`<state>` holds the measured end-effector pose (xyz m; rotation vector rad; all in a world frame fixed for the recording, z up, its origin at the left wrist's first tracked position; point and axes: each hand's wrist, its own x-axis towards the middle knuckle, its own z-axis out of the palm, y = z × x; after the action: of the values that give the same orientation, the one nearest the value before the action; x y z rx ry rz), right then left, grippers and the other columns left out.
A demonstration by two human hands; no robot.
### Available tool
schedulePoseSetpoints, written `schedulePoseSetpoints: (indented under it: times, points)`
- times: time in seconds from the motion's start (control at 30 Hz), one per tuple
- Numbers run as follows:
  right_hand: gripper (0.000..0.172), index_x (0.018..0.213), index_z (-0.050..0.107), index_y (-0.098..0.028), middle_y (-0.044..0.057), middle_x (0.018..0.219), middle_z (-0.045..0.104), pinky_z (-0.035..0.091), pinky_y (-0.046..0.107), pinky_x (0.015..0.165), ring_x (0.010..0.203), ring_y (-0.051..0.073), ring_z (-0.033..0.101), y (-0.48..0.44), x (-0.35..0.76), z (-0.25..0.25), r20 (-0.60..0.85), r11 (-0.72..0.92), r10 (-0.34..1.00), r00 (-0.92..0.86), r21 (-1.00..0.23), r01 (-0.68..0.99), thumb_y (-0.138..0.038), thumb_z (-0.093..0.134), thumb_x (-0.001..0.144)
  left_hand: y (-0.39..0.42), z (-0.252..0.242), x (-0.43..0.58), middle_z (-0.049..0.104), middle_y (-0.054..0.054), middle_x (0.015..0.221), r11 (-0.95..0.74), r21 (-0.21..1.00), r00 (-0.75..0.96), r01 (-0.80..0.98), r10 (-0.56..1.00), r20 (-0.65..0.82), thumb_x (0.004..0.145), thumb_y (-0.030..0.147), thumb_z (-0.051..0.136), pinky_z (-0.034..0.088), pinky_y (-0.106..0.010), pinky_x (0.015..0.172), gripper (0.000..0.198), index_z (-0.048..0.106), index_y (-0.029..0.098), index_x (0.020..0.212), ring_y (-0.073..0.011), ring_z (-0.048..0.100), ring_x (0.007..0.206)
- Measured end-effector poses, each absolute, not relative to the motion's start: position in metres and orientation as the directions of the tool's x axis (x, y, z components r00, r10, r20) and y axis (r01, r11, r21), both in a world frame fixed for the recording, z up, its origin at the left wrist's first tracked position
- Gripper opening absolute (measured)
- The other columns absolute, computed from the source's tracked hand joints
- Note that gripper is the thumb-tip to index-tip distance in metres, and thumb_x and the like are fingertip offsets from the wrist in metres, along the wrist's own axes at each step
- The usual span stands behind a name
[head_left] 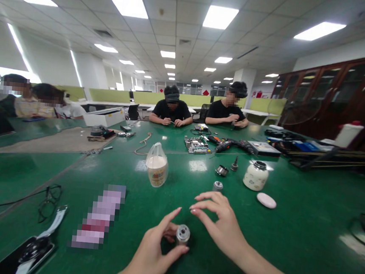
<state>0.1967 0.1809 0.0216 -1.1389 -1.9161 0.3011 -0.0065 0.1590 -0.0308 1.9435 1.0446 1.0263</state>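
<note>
My left hand (155, 247) curls round a small silver metal cylinder (183, 234), which looks like a little motor and stands upright with its round end up. The thumb is at its near side, other fingers are behind it, and the index finger is raised. My right hand (218, 219) hovers just to the right, thumb and fingers apart, with nothing visible between them. Past its fingers stands a second silver cylinder (218, 185), its lower part hidden. Farther back are an open metal ring-shaped part (222, 170) and a dark gear-like part with a shaft (234, 164).
A cream jar (255, 176) and its pale lid (266, 200) sit at right. A bagged cup (156, 169) stands mid-table. Circuit board (197, 144) and power drill (223, 145) lie beyond. At left are glasses (49, 202) and a watch (34, 247). Two people work opposite.
</note>
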Motion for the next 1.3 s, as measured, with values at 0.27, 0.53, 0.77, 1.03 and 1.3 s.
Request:
schedulePoseSetpoints:
  times: [0.27,0.53,0.77,1.03,1.3]
  points:
    - [0.013,0.084,0.076,-0.036,0.004,0.112,0.063,0.035,0.051,0.094,0.114,0.028,0.047,0.218,0.228,-0.029,0.407,0.410,0.889,-0.209,-0.506,0.759,-0.044,0.068,0.079,0.157,-0.026,-0.007,0.071,-0.001,0.099,-0.462,0.797,0.367,0.388,0.871,0.326,0.078,0.023,0.068,0.052,-0.026,0.080,0.053,0.051,0.027,0.128,-0.0155,0.066,0.085]
    - [0.011,0.087,0.075,-0.034,0.004,0.115,0.065,0.033,0.051,0.097,0.117,0.028,0.047,0.210,0.222,-0.023,0.466,0.462,0.857,-0.221,-0.502,0.732,-0.039,0.067,0.081,0.157,-0.029,-0.008,0.070,-0.001,0.100,-0.478,0.748,0.363,0.461,0.871,0.333,0.078,0.027,0.069,0.051,-0.026,0.077,0.047,0.056,0.026,0.123,-0.0156,0.064,0.082]
    - [0.010,0.091,0.074,-0.030,0.002,0.099,0.072,0.039,0.041,0.095,0.103,0.021,0.059,0.171,0.188,0.005,0.469,0.580,0.815,-0.340,-0.668,0.466,-0.032,0.066,0.084,0.157,-0.029,-0.007,0.069,-0.002,0.103,-0.490,0.753,0.367,0.439,0.863,0.347,0.078,0.027,0.070,0.050,-0.025,0.076,0.041,0.059,0.025,0.117,-0.0153,0.063,0.083]
    - [0.007,0.086,0.074,-0.027,0.002,0.093,0.073,0.043,0.035,0.088,0.093,0.019,0.063,0.162,0.178,0.005,0.445,0.546,0.837,-0.318,-0.717,0.433,-0.028,0.067,0.083,0.159,-0.029,-0.007,0.069,-0.001,0.097,-0.508,0.746,0.388,0.430,0.851,0.355,0.078,0.024,0.068,0.049,-0.023,0.073,0.034,0.061,0.022,0.111,-0.0144,0.062,0.081]
    - [0.006,0.085,0.070,-0.025,0.002,0.097,0.069,0.044,0.034,0.087,0.095,0.018,0.062,0.163,0.179,0.002,0.387,0.504,0.859,-0.336,-0.755,0.418,-0.029,0.066,0.084,0.158,-0.027,-0.006,0.069,-0.001,0.097,-0.482,0.765,0.376,0.426,0.864,0.335,0.078,0.023,0.067,0.048,-0.023,0.074,0.035,0.059,0.024,0.113,-0.0143,0.061,0.081]
